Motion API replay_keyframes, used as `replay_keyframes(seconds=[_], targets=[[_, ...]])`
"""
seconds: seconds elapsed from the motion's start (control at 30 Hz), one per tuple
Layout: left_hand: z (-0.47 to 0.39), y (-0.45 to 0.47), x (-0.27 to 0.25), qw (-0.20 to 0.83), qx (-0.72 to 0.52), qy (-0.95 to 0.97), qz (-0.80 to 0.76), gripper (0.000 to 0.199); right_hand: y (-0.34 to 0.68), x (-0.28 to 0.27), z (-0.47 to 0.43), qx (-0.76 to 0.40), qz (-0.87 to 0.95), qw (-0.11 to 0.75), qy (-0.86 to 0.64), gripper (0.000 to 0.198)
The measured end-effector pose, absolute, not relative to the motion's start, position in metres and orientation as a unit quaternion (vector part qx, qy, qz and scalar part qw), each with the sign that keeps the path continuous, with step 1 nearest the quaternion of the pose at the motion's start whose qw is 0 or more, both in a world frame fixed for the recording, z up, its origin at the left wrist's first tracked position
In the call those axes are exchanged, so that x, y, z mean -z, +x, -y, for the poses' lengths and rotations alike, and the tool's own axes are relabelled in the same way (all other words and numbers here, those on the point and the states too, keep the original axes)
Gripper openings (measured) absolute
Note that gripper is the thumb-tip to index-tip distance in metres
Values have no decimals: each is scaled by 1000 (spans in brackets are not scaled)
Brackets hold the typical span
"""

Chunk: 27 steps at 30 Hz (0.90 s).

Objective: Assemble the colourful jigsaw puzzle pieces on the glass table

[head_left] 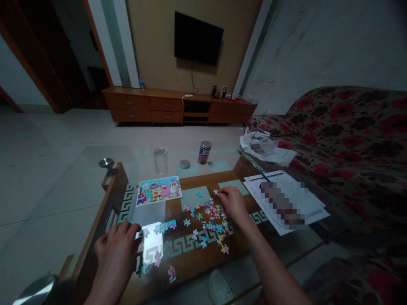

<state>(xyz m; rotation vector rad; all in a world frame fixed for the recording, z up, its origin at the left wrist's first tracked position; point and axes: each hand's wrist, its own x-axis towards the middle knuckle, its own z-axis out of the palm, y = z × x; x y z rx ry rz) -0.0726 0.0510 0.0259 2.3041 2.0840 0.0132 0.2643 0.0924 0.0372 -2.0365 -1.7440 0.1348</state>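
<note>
glass (160,159): looks empty | jar (204,152): lid on | right hand (233,203): on puzzle pieces (208,220)

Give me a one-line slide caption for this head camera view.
Right hand picks among scattered colourful jigsaw pieces on a glass-topped wooden table; left hand rests beside a joined strip.

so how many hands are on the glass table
2: the left hand rests near joined puzzle pieces at the near edge; the right hand touches the loose pieces mid-table.

puzzle pieces (208,220): pink, blue, yellow | reference picture (159,190): bright cartoon colours | table (190,254): brown wood, pale key-pattern border | sofa (349,127): dark, red floral | cabinet (165,105): orange-brown
</note>
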Motion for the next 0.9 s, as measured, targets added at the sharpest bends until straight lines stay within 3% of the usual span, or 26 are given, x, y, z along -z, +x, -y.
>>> replay_keyframes(seconds=[0.43, 0.9], targets=[[-49, -70, -27, 56, -69, 741, -665, 28, 199, -26, -127, -46, 657, 154, -736, 4], [-47, -70, -28, 64, -70, 745, -661, 28, 201, -25, -129, -115, 635, 204, -736, 12]])
